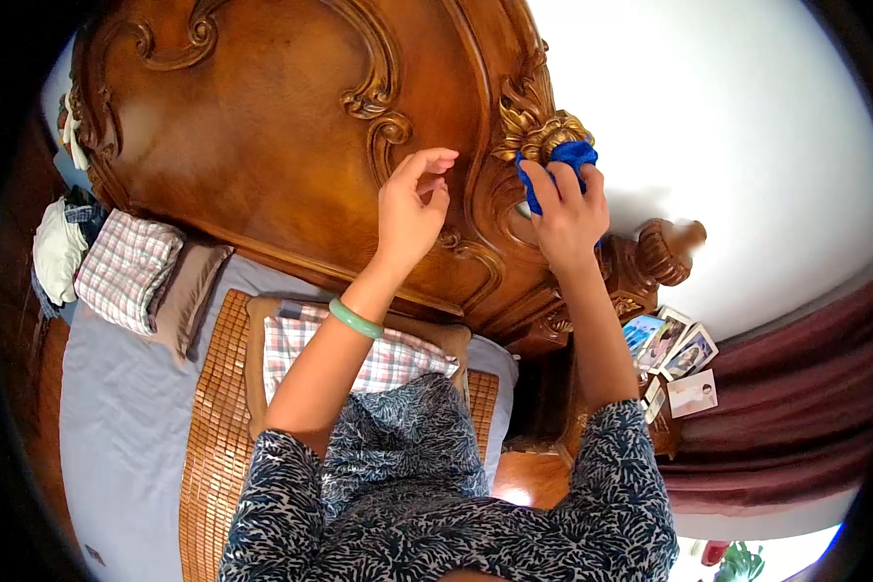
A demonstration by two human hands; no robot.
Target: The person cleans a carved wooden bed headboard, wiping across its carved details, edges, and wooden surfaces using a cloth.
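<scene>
A blue cloth (pixel 574 153) is gripped in my right hand (pixel 567 209), bunched under the fingers. It presses against the carved wooden headboard (pixel 262 107), just below a gold-coloured carved ornament (pixel 538 126) on its right edge. My left hand (pixel 412 209) is raised in front of the headboard, fingers curved and apart from the thumb, holding nothing. A green bangle (pixel 355 318) circles my left wrist.
Below lies a bed with a grey sheet (pixel 116 417), a bamboo mat (pixel 213 417) and checked pillows (pixel 131 262). Right of the headboard stands a carved post (pixel 660 247). Framed photos (pixel 689 351) sit near a dark red curtain (pixel 786 388).
</scene>
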